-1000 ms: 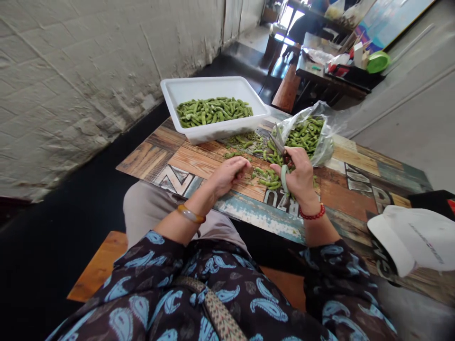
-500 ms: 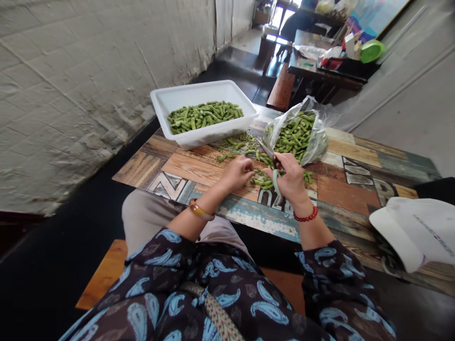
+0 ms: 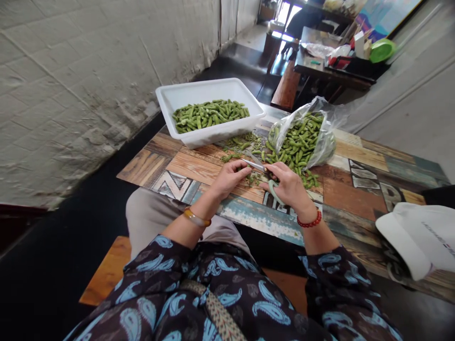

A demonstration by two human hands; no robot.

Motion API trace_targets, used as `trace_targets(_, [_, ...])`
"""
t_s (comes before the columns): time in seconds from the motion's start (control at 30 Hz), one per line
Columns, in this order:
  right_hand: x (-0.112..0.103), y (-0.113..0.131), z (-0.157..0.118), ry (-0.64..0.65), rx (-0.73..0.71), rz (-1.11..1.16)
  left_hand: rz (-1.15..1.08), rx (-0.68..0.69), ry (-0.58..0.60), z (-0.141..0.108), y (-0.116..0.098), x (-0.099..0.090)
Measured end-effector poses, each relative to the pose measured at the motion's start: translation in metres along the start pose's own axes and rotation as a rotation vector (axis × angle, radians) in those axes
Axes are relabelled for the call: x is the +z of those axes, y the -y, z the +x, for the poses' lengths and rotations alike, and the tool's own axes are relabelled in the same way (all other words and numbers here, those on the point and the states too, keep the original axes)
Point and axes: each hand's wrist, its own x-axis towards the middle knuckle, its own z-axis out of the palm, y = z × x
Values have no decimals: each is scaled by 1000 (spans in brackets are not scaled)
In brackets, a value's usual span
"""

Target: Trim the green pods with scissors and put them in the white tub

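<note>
My right hand (image 3: 287, 185) grips a pair of scissors (image 3: 254, 165) with pale green handles, their blades pointing left. The blade tips reach the fingers of my left hand (image 3: 229, 178), which is closed in a pinch on a green soybean pod, mostly hidden by the fingers. Beyond my right hand, a clear plastic bag (image 3: 329, 142) lies on its side, with soybean pods (image 3: 302, 137) spilling from its mouth. Pod trimmings (image 3: 245, 140) and loose pods are scattered on the table past my hands.
A white plastic tub (image 3: 216, 133) holding many pods (image 3: 211, 115) stands at the table's far left. A white cap (image 3: 421, 237) lies on the wood-patterned table (image 3: 192, 166) at the right. Behind are a bench (image 3: 286, 85) and another cluttered table. A rough wall runs along the left.
My left hand has come up from the loose pods near the edge to the scissors. The blades have swung down and left to its fingertips. The view has shifted slightly.
</note>
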Motion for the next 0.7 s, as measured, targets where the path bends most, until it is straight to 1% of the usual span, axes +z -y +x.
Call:
trace_targets(0.13, [0,5,0,44,-14,24,64,114,-7,0,2,1])
trace_targets(0.2, [1,6,0,51,-18,21,81,147,-8,1,2,1])
trace_targets(0.5, [0,9,0,32,-70,-26,116,135,19,-1,-2,0])
trace_targets(0.63, [-4,9,0,43,-55,-19,173,126,33,2,-12,-1])
trace_targets(0.7, [-7,7,0,25,-34,-7,176,125,49,7,-19,-1])
